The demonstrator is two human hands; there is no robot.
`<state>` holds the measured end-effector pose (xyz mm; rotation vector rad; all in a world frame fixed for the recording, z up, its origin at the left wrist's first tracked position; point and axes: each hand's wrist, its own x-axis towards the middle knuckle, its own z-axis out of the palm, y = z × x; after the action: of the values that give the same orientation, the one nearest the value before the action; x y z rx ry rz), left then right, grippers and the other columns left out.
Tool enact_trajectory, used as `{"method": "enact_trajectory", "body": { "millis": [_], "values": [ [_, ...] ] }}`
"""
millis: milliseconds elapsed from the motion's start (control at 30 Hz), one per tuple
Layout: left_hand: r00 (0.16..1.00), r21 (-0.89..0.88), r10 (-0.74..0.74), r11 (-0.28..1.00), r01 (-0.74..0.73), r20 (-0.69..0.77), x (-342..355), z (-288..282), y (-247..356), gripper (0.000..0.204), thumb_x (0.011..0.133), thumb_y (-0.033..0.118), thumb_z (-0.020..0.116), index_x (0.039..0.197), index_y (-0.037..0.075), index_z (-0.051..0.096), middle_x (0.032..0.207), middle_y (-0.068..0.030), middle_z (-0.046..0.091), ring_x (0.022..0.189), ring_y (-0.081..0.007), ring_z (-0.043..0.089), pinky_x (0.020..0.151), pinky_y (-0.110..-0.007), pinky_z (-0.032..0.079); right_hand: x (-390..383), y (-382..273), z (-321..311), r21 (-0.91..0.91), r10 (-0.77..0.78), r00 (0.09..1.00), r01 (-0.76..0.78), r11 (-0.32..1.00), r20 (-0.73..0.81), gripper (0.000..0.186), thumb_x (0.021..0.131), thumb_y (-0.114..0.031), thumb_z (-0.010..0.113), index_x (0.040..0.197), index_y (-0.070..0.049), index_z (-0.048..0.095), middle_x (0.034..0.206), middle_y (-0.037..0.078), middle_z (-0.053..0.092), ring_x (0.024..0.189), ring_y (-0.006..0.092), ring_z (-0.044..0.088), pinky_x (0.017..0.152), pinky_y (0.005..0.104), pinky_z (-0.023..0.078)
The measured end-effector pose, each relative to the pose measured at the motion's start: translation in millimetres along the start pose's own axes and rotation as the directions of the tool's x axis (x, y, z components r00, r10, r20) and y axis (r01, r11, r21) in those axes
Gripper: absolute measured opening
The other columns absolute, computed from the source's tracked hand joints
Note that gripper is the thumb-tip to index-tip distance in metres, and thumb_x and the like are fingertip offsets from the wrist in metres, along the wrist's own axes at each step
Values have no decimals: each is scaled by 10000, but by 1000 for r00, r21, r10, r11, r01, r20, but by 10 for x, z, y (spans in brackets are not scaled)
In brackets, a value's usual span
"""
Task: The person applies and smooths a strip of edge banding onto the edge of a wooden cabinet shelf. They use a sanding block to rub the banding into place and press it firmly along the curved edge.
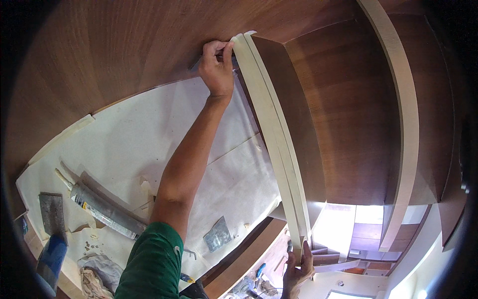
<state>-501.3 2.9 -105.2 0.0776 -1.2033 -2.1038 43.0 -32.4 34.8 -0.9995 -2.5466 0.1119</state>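
Observation:
Two strips of cream masking tape [273,119] run side by side down the front edge of a brown wood-grain panel. At the upper end my left hand [217,70] pinches by the tape's edge, thumb and forefinger pressed together, the green-sleeved arm stretched up. My right hand [298,271] is closed round the lower end of the taped edge, fingers on both sides of it. A small dark thing shows by its fingertips, too small to name. White covering paper [134,129] lies beneath my left arm.
On the paper lie a sealant cartridge [104,214] with a nozzle, a broad scraper [52,219] with a blue handle, a flat grey blade [217,234] and a crumpled rag [97,274]. A second pale-edged panel [406,99] stands at the right. More tools lie below, near my right hand.

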Motion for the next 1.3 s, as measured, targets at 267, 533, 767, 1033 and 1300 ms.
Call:
{"method": "enact_trajectory", "body": {
  "millis": [267,533,767,1033,1300],
  "values": [
    [994,24,111,994,-111,-4,7,21,-49,170,944,85,794,1006,18,651,893,-83,739,787,-174,717,705,-325,582,-16,68,29,50,43,999,-42,998,-3,521,989,-212,755,1419,34,591,822,127,731,588,138,675,507,291,536],
    [998,-24,21,999,-23,-52,-27,70,14,200,935,91,807,1034,8,655,930,-84,753,850,-162,709,782,-315,567,-6,77,14,-15,11,1000,-11,1000,13,512,992,-203,751,1421,29,593,803,123,726,585,131,667,509,276,519],
    [999,-37,36,999,-37,-23,-12,63,-53,200,948,76,789,1070,6,647,963,-93,747,880,-160,702,811,-321,564,-49,112,32,16,25,1000,-25,1000,4,496,969,-139,753,1410,31,603,789,116,715,585,138,660,527,288,514],
    [997,-7,68,998,-68,-42,8,33,6,177,958,67,777,1059,1,647,950,-83,738,874,-157,697,800,-308,560,-93,54,35,-20,16,1000,-15,1000,16,504,970,-149,757,1416,28,603,787,92,706,590,137,655,528,292,512],
    [997,-1,70,998,-70,-14,-4,46,-41,174,952,79,786,1039,8,652,938,-85,743,860,-157,703,781,-311,562,-110,81,59,23,66,998,-66,998,-8,516,971,-167,763,1425,21,603,948,113,701,633,138,667,535,289,528]
  ]
}}
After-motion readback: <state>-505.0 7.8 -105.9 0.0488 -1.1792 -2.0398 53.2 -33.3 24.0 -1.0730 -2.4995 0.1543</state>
